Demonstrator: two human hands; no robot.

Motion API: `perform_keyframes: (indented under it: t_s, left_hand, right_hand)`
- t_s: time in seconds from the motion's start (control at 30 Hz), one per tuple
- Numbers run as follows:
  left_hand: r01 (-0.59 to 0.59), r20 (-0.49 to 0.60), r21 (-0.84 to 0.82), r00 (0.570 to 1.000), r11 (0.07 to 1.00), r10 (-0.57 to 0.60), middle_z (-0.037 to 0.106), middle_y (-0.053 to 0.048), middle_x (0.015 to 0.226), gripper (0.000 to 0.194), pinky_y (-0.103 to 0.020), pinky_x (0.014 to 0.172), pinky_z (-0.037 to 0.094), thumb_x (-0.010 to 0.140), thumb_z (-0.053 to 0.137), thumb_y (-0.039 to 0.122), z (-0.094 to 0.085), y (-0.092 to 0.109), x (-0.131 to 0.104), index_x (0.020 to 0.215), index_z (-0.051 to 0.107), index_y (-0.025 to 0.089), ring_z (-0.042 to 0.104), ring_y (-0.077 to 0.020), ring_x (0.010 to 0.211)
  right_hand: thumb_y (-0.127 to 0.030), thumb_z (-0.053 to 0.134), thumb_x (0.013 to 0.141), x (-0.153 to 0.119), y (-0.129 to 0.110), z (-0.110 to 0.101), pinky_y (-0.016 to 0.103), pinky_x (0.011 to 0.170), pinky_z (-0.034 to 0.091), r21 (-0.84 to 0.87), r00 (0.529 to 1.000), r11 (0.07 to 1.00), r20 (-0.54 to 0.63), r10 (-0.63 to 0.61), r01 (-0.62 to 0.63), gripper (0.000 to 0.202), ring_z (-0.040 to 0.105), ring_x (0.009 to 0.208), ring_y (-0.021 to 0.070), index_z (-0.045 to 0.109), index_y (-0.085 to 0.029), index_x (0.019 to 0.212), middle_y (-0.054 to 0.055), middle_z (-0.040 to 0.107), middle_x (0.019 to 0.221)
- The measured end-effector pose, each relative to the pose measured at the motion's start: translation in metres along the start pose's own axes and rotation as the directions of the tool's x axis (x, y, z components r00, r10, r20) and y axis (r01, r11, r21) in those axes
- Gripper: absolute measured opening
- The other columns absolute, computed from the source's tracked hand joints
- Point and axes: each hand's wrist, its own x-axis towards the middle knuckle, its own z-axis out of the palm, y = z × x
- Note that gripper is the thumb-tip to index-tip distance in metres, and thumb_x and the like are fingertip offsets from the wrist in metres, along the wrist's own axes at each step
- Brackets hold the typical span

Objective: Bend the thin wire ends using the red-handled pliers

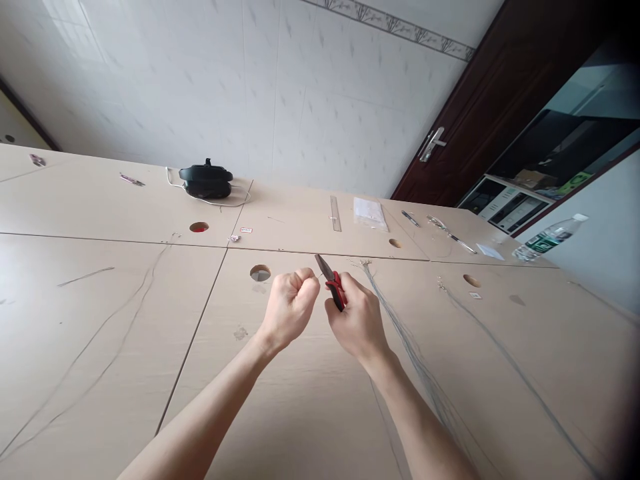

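Observation:
My right hand is wrapped round the red and black handles of a pair of pliers, whose dark jaws point up and to the left. Close beside it, my left hand is closed in a fist, thumb on top. A short bit of thin wire shows between the left thumb and the pliers; the rest is hidden in the fist. Both hands are over the middle of the table. To the right of my right hand lies a bundle of long grey wires with small metal ends.
On the beige table more thin wires lie right and left. Farther back are a black headset-like device with a white cable, a ruler, a plastic bag, a pen and a water bottle. Round holes pierce the tabletop.

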Motion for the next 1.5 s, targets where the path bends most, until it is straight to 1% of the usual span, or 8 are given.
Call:
perform_keyframes:
  t_s: [0.2,0.4,0.63,0.83,0.97,1.07,1.27,1.5]
  left_hand:
    - [0.016,0.006,-0.011,1.0,1.0,-0.016,0.017,0.006,0.052,0.028,-0.027,0.047,0.014,0.072,0.04,0.022,0.001,-0.002,-0.001,0.054,0.018,0.023,0.014,-0.0091,0.051]
    - [0.099,0.005,-0.067,0.995,0.993,-0.099,0.015,0.006,0.055,0.029,-0.028,0.049,0.013,0.073,0.041,0.022,0.001,-0.005,0.0,0.056,0.017,0.023,0.013,-0.0099,0.053]
    - [0.24,0.027,-0.067,0.971,0.968,-0.239,0.025,0.006,0.053,0.026,-0.026,0.049,0.018,0.079,0.05,0.027,-0.006,-0.003,0.007,0.055,0.053,0.018,0.021,-0.0097,0.052]
    - [0.293,0.025,-0.083,0.956,0.953,-0.292,0.021,0.009,0.052,0.018,-0.026,0.048,0.014,0.079,0.058,0.032,-0.013,-0.002,0.011,0.068,0.059,0.018,0.016,-0.0088,0.049]
    - [0.294,0.052,-0.09,0.956,0.952,-0.29,0.022,0.009,0.051,0.017,-0.025,0.047,0.012,0.079,0.061,0.031,-0.014,0.001,0.011,0.069,0.061,0.018,0.015,-0.0078,0.048]
    - [0.282,0.037,-0.098,0.959,0.954,-0.279,0.022,0.009,0.05,0.018,-0.025,0.046,0.012,0.079,0.062,0.033,-0.014,0.001,0.011,0.069,0.061,0.018,0.015,-0.0077,0.048]
    - [0.303,0.076,-0.095,0.952,0.948,-0.297,0.024,0.009,0.05,0.015,-0.025,0.048,0.014,0.079,0.06,0.031,-0.018,0.003,0.012,0.07,0.059,0.019,0.017,-0.0076,0.048]
    - [0.322,0.181,-0.061,0.934,0.945,-0.307,0.022,0.009,0.049,0.018,-0.027,0.048,0.012,0.08,0.06,0.031,-0.02,0.009,0.012,0.067,0.057,0.019,0.015,-0.0085,0.049]
  right_hand:
    - [-0.012,0.044,0.07,0.0,0.0,0.0,0.026,0.051,0.027,0.01,0.999,0.999,0.038,0.03,-0.031,0.021,0.035,0.051,0.0143,0.028,-0.025,0.069,-0.005,0.039,0.058]
    - [-0.012,0.045,0.071,0.002,0.004,0.001,0.026,0.055,0.032,0.012,0.993,0.997,0.091,0.075,-0.076,0.015,0.047,0.057,0.0161,0.038,-0.025,0.073,-0.001,0.055,0.066]
    - [-0.011,0.046,0.071,0.002,0.006,0.001,0.027,0.057,0.036,-0.024,0.995,0.999,0.089,0.049,-0.047,0.015,0.055,0.064,0.0185,0.043,-0.023,0.078,0.001,0.06,0.072]
    - [-0.011,0.047,0.073,-0.001,0.004,0.001,0.029,0.063,0.042,0.021,0.991,0.998,0.124,0.052,-0.055,0.018,0.063,0.075,0.0213,0.051,-0.021,0.087,0.005,0.068,0.081]
    - [-0.011,0.047,0.072,0.0,0.002,0.0,0.031,0.066,0.044,0.055,0.989,0.994,0.125,0.082,-0.09,0.018,0.062,0.075,0.0219,0.052,-0.021,0.086,0.005,0.067,0.082]
    - [-0.012,0.049,0.072,0.002,-0.002,-0.004,0.031,0.068,0.045,0.181,0.985,0.974,0.134,0.11,-0.133,0.021,0.059,0.075,0.02,0.055,-0.021,0.09,0.004,0.064,0.083]
    - [-0.03,0.056,0.088,0.004,-0.003,-0.014,0.027,0.067,0.046,0.472,0.981,0.861,0.115,0.154,-0.19,0.015,0.055,0.069,0.0143,0.057,-0.022,0.101,0.0,0.059,0.08]
    - [-0.036,0.053,0.093,0.006,-0.001,-0.016,0.024,0.057,0.04,0.467,0.988,0.875,0.135,0.07,-0.126,0.015,0.044,0.057,0.0113,0.052,-0.022,0.087,-0.004,0.047,0.067]
